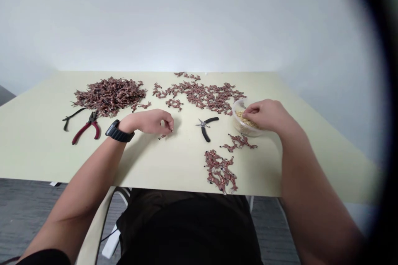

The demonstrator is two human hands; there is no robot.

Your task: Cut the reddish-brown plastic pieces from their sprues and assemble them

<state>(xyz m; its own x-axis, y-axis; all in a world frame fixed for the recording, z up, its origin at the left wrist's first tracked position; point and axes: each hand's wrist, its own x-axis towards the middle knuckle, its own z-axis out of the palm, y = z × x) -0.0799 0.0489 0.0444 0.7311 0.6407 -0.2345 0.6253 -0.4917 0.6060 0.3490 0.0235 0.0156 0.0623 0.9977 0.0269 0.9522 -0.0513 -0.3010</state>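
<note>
My left hand (155, 121) is closed in a pinch over the table, left of centre. Between its fingertips is a small brown animal figurine (163, 136), mostly hidden by the fingers. My right hand (264, 114) reaches into a clear round tub (248, 131) of tiny gold-coloured pieces (241, 116). Its fingertips are pressed together at the pieces; whether they grip one is too small to see. Black-handled pliers (205, 127) lie with jaws apart between my hands. Just below the tub rests a small group of brown figurines (238, 142).
A heaped pile of brown figurines (110, 95) stands at the back left, and a looser spread (208, 95) lies at the back centre. More figurines (220, 170) sit near the front edge. Red-handled pliers (87, 127) and a dark-handled tool (73, 117) lie at left.
</note>
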